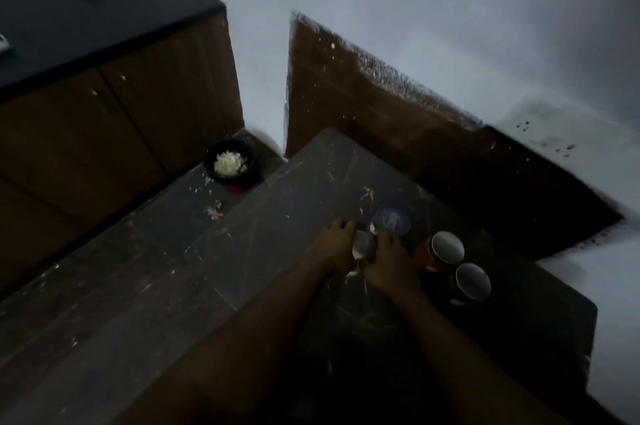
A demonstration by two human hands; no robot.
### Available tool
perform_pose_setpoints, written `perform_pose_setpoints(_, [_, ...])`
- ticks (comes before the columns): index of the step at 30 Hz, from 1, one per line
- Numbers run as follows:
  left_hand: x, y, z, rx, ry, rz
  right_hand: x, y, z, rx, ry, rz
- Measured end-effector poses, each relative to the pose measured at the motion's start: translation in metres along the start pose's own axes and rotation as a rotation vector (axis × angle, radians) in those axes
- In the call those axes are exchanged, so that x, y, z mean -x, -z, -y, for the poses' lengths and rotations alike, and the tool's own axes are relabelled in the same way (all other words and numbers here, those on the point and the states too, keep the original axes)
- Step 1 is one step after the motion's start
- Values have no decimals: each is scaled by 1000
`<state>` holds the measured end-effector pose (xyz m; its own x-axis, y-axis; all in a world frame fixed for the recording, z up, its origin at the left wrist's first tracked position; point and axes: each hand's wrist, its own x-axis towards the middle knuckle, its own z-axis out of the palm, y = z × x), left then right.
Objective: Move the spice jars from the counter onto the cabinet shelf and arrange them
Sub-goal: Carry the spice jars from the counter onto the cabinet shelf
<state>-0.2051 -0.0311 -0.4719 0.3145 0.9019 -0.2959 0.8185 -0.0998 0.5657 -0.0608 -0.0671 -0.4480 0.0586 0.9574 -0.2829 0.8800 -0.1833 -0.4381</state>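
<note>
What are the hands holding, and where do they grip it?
A small silvery jar, gripped by its sides: left hand on one side, right hand on the other. The dim picture hides the exact finger placement.

jars [446,246] on counter [277,216], bowl [230,163] to left

no legible text, labels or numbers anywhere
</note>
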Motion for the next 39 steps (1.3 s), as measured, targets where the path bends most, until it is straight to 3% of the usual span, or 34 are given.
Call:
perform_pose_setpoints(8, [-5,-32,18,37,-22,15,-5,-21,-13,-49,-13,86])
perform_pose_setpoints(18, [-2,-26,29,162,-47,1,-6,-27,-20,-109,29,34])
perform_pose_setpoints(23, [11,16,18,328,-94,-117,6,12,-4,-281,141,-127])
perform_pose_setpoints(28, [26,71,-24,458,-264,-283,28,70,18,-337,331,-325])
perform_pose_setpoints(39, [40,233,-210,545,-643,-692,59,272,90,-450,492,-824])
